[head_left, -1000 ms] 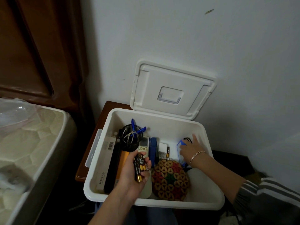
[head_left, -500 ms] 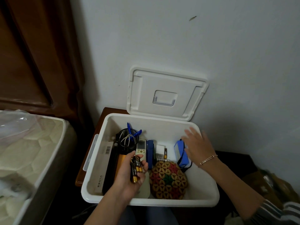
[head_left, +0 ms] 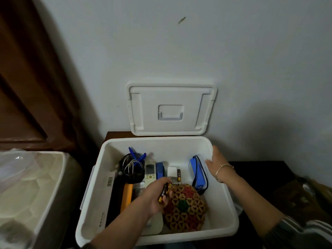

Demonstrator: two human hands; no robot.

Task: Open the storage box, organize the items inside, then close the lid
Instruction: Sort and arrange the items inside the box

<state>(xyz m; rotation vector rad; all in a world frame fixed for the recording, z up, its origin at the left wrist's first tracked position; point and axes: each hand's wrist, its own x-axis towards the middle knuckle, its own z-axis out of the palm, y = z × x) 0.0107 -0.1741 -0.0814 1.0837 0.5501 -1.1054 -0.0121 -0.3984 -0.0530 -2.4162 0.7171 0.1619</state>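
Observation:
The white storage box (head_left: 227, 200) stands open, and its lid (head_left: 170, 109) leans upright against the wall behind it. My left hand (head_left: 158, 196) grips a few black-and-gold batteries (head_left: 164, 192) above the box's middle. My right hand (head_left: 218, 163) hovers with straight fingers at the box's right rim, holding nothing. Inside lie a patterned woven ball (head_left: 185, 207), a blue battery pack with a black cord (head_left: 196, 170), a single battery (head_left: 178, 175), a white remote (head_left: 150, 171), coiled cables (head_left: 132, 168) and a long white carton (head_left: 106, 200).
The box rests on a brown wooden stand (head_left: 116, 134) beside a white wall. A mattress under plastic wrap (head_left: 30, 186) fills the left side. A dark wooden door (head_left: 27, 78) stands at the upper left. Dark clutter (head_left: 296, 194) lies to the right of the box.
My right hand has let go of the blue battery pack and lifted out of the box to the right rim. My left hand with the batteries has shifted slightly right, over the ball.

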